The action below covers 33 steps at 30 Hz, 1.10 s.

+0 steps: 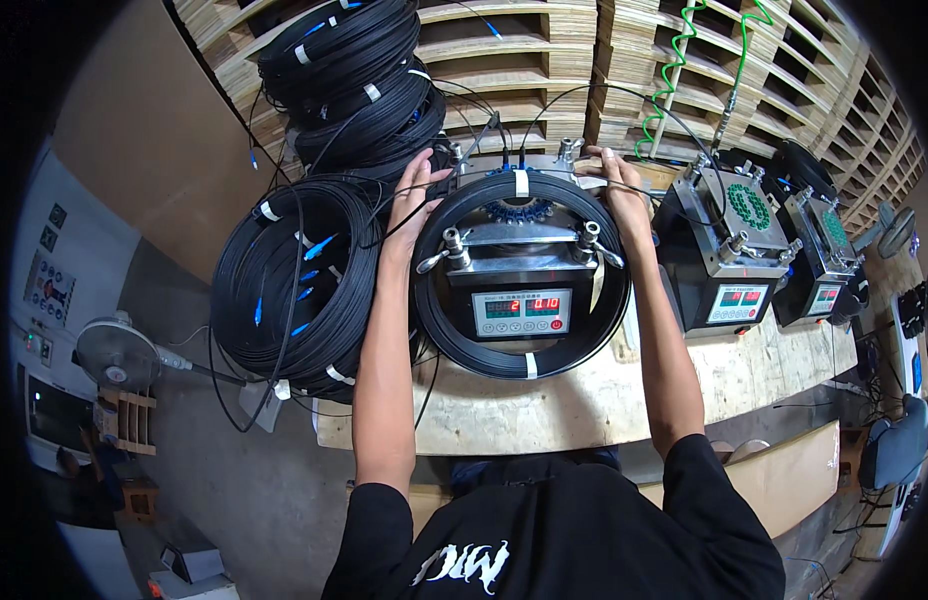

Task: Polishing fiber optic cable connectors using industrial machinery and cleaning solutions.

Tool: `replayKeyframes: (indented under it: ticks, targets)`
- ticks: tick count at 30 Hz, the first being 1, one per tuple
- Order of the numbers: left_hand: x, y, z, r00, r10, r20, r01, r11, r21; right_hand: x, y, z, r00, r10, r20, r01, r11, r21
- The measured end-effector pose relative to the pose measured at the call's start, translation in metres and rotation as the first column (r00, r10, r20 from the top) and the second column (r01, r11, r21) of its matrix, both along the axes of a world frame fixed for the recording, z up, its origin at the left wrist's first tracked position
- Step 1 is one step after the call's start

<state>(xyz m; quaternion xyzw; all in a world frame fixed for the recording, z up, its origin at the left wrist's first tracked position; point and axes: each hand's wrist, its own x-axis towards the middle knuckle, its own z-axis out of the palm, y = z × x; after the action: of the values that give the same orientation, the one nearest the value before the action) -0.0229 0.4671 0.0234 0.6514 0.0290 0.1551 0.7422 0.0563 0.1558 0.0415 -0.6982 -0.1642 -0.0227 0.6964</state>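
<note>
A ring-shaped coil of black cable (436,300), bound with white ties, encircles the front of a polishing machine (529,258) with a metal top and a lit red display. My left hand (416,200) is at the coil's upper left, fingers stretched and apart beside a thin cable and a corner post. On the opposite side, my right hand (621,188) has its fingers spread toward the machine's back corner, its palm by the coil's upper right. Blue connectors (514,165) stand at the rear of the machine's top plate. Whether either palm touches the coil is hard to see.
More black cable coils (284,210) with blue connectors are stacked at left. Two similar machines (732,250) with green-studded plates stand at right on the wooden bench (524,425). Stacked pallets (544,60) rise behind, with a green coiled hose (674,70). A fan (119,352) stands at left.
</note>
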Motion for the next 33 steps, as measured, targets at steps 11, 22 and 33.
replayKeyframes:
  ticks: [11,22,33]
  targets:
    - [-0.003,-0.009,0.003,0.997,0.070,0.035,-0.067,0.994,-0.087,0.005,-0.001,-0.002,0.991,0.130,-0.018,-0.128,0.988,0.092]
    - [-0.005,-0.010,0.007,0.990,-0.132,0.038,0.137,0.975,-0.175,0.007,-0.004,-0.004,0.989,0.144,-0.032,-0.145,0.988,-0.045]
    - [-0.007,-0.012,0.009,0.996,-0.066,0.058,0.070,0.995,-0.068,0.001,0.001,0.002,0.971,0.216,-0.105,-0.203,0.972,0.122]
